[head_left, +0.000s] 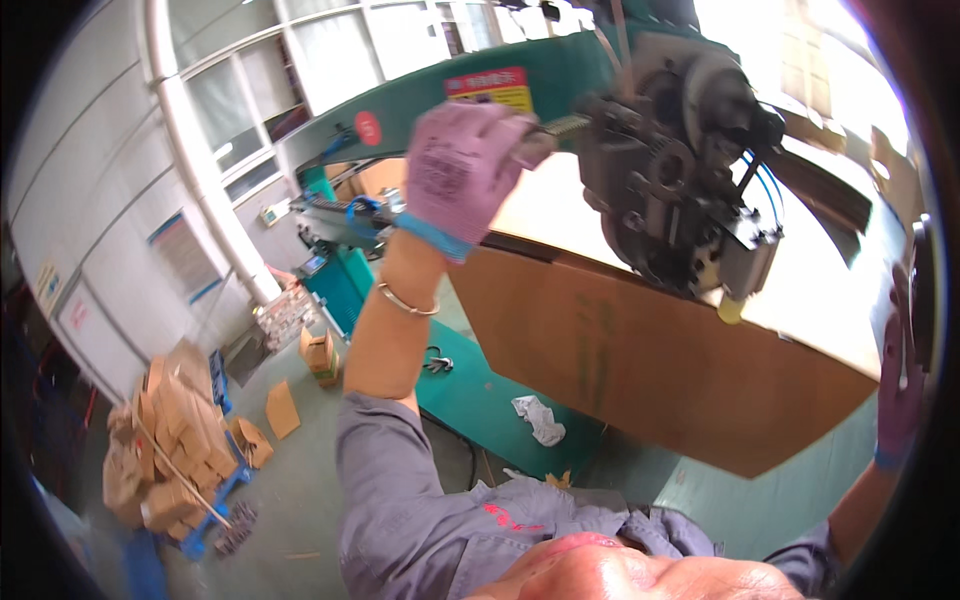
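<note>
My left hand [462,170], in a purple glove with a blue cuff, is raised beside the green machine arm [570,65]. Its fingers are closed around the end of a short ribbed metal rod [570,126] that sticks out from the dark machine head [665,170]. Under that head sits a large brown cardboard box [640,360], its side panel facing me. At the far right my right hand [900,390], also gloved, has its fingers stretched upward next to a dark rounded part [926,295]. The picture's rim cuts off some of that side.
A green base plate [470,400] below holds a crumpled white cloth [540,420] and a small metal piece [437,362]. Flattened cartons [180,440] are heaped on a blue pallet at left, a mop [237,525] beside them. A small open carton [320,355] stands nearer the machine.
</note>
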